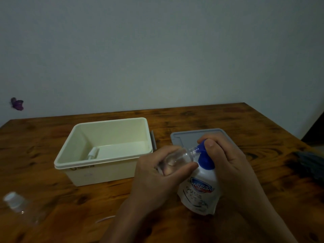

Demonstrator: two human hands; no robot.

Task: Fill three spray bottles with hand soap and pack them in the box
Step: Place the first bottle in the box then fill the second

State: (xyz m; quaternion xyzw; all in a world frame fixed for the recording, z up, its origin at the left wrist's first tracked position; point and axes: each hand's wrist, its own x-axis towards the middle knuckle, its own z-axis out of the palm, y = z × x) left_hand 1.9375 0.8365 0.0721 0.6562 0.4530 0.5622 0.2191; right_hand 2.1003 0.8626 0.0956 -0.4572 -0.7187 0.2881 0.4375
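My left hand (157, 174) grips a small clear spray bottle (177, 158) with no cap, tilted with its neck toward the right. My right hand (228, 165) holds a white hand soap pouch (199, 190) with a blue top, its spout (199, 149) meeting the bottle's neck. A cream box (105, 165) stands open to the left; a bottle with a white spray head (93, 153) lies inside it at the front left. Another clear bottle with a white cap (15, 204) lies on the table at the far left.
The grey box lid (185, 139) lies flat behind my hands, to the right of the box. A thin pale tube (105, 220) lies on the wooden table (254, 123) near my left forearm. A dark cloth (310, 163) sits at the right edge.
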